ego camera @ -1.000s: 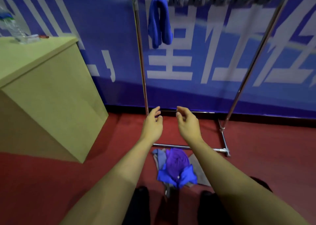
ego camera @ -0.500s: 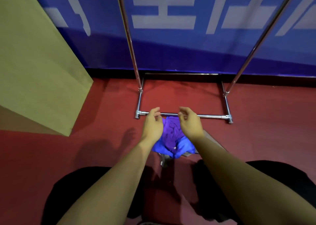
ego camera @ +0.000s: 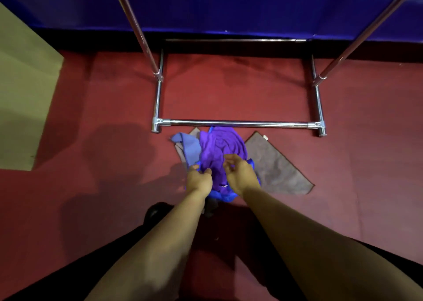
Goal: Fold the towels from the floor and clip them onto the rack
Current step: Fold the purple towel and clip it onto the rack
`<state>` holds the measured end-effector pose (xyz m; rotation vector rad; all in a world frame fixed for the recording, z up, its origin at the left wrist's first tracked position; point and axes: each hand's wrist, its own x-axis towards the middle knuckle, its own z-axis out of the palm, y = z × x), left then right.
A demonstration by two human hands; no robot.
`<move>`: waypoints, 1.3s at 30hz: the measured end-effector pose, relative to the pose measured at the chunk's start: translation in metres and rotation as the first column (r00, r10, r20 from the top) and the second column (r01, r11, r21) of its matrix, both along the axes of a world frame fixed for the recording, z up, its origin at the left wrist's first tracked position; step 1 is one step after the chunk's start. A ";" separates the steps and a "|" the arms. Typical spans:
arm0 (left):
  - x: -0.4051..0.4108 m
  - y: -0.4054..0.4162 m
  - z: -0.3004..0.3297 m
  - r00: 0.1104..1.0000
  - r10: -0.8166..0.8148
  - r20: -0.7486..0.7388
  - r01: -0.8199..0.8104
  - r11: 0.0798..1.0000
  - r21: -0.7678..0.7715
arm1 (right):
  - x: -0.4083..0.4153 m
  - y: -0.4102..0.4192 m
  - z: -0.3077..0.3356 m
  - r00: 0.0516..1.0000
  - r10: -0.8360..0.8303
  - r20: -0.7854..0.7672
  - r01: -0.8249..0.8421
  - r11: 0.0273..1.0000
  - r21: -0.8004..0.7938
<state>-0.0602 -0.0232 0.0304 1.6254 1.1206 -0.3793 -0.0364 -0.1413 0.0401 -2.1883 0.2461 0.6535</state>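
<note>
Presently, both arms reach down to a heap of towels on the red floor, just in front of the rack base bar. Left hand sits at the heap's near-left edge, fingers loosely curled, touching the bright blue towel; a firm grip cannot be confirmed. Right hand hovers over the purple towel, fingers apart and bent. A grey towel lies flat to the right, a pale blue towel to the left.

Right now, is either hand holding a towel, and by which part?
Cannot tell. Both hands, left and right, hover at the purple towel with curled fingers.
</note>
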 end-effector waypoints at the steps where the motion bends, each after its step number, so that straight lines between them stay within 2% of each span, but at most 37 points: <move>1: 0.000 -0.001 -0.007 0.999 0.024 -0.034 -0.025 1.000 -0.010 | -0.002 0.001 -0.008 1.000 -0.011 -0.022 0.012 1.000 0.006; 7: -0.002 -0.007 -0.047 0.989 0.095 -0.111 -0.105 0.990 -0.091 | -0.005 0.013 -0.031 0.995 0.055 -0.088 -0.047 0.995 0.089; 10: 0.000 -0.009 -0.050 0.996 0.062 -0.063 -0.068 0.993 -0.101 | -0.008 0.017 -0.035 0.994 0.077 -0.074 -0.068 0.991 0.114; 16: 0.009 0.001 -0.008 0.997 -0.033 0.066 0.033 0.999 0.012 | -0.001 0.007 -0.008 0.999 -0.026 -0.044 0.030 0.995 0.091; 22: 0.012 0.011 0.049 0.987 -0.013 0.161 0.015 1.000 -0.011 | -0.004 0.005 0.026 0.998 0.045 -0.054 -0.037 0.989 0.145; 24: 0.011 0.014 0.070 0.975 -0.021 0.221 0.031 0.999 -0.039 | -0.002 0.005 0.043 0.997 0.006 -0.081 0.010 0.980 0.199; 27: 0.005 0.016 0.103 0.955 -0.064 0.289 0.078 0.996 -0.039 | 0.005 0.004 0.066 0.982 -0.148 -0.118 0.174 0.952 0.252; 32: 0.005 0.029 0.145 0.945 -0.102 0.310 0.108 0.994 -0.001 | -0.006 0.000 0.106 0.975 -0.153 -0.159 0.186 0.958 0.219; 34: 0.008 0.035 0.166 0.930 -0.184 0.317 0.182 0.983 0.035 | -0.015 0.000 0.122 0.971 -0.165 -0.171 0.209 0.936 0.283; 36: 0.010 0.040 0.191 0.868 -0.372 0.330 0.334 0.928 0.167 | -0.021 0.001 0.136 0.986 -0.150 -0.072 0.166 0.917 0.364; 39: 0.010 0.045 0.235 0.683 -0.685 0.254 0.579 0.719 0.385 | -0.023 0.000 0.171 0.984 -0.005 0.176 -0.064 0.922 0.383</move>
